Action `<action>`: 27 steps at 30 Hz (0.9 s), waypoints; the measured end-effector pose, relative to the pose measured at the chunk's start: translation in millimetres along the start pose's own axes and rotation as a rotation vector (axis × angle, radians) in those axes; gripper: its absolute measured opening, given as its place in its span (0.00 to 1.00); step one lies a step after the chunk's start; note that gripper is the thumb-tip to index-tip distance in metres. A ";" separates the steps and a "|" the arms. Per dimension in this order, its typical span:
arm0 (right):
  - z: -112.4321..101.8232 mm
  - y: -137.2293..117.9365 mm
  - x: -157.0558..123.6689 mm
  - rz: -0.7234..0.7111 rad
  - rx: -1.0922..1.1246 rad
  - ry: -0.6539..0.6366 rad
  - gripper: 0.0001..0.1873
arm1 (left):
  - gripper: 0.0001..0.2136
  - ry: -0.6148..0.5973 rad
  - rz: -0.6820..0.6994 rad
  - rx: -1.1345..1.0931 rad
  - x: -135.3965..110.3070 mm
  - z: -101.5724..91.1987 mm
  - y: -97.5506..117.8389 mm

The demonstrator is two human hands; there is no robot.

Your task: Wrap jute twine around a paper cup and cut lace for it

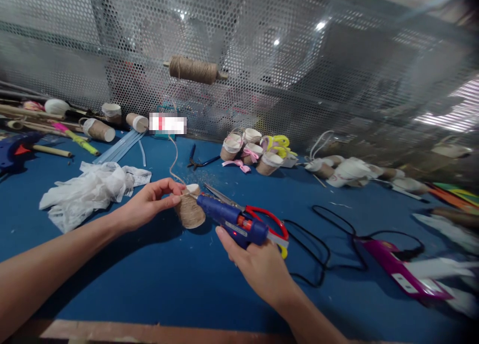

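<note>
My left hand (151, 202) pinches the rim of a small paper cup (189, 210) that is wrapped in jute twine and lies on the blue table (157, 279). My right hand (258, 264) grips a blue hot glue gun (232, 220) with its nozzle touching the cup's upper edge. A strand of twine (172, 157) runs up from the cup to a twine spool (193, 70) hung on the perforated metal wall. Red-handled scissors (262, 219) lie just behind the glue gun.
Crumpled white plastic (90, 189) lies at left. Several decorated cups (254, 152) with ribbons stand behind, more cups (344, 170) at right. Black cable (329, 244) and a pink tool (396, 266) lie at right. A second blue glue gun (15, 152) and sticks lie far left.
</note>
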State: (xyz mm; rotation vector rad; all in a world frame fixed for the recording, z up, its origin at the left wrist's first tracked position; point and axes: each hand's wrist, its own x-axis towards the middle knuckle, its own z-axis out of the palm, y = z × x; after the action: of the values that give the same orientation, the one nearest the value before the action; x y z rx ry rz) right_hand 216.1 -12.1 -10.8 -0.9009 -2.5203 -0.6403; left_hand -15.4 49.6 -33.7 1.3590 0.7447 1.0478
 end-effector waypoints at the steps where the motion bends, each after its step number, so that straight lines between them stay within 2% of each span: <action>1: 0.0 -0.4 0.3 -0.004 0.003 0.004 0.26 | 0.07 0.001 0.004 0.000 0.1 0.1 0.1; 4: 0.9 -0.4 -0.6 0.031 0.039 -0.019 0.25 | 0.07 -0.005 0.008 -0.002 0.1 -0.1 0.3; 9: 1.5 2.0 -3.4 0.244 0.249 -0.073 0.17 | 0.07 -0.006 0.004 0.011 -0.3 -0.9 0.1; 13: 0.2 2.6 -2.1 0.322 0.267 -0.071 0.17 | 0.07 -0.009 0.003 0.010 -0.9 -0.9 -0.2; 16: -0.3 2.9 -1.3 0.306 0.239 -0.063 0.17 | 0.08 -0.007 -0.001 0.012 -1.2 -0.8 0.0; 19: 0.6 3.4 -3.0 0.221 0.186 -0.052 0.17 | 0.08 -0.008 0.002 0.010 -0.8 -0.7 0.2; 24: 0.8 0.1 -4.0 0.062 0.048 -0.098 0.24 | 0.06 -0.019 0.019 -0.005 -0.2 -0.5 -0.8; 27: -1.5 -3.0 -1.5 0.137 0.119 -0.171 0.23 | 0.06 -0.014 0.017 -0.012 -0.4 -0.7 -1.6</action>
State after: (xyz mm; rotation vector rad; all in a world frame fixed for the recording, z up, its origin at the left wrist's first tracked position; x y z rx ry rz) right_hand 215.5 -15.8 -11.2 -1.1141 -2.5845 -0.3811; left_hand -15.9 49.7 -35.4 1.3633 0.7166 1.0531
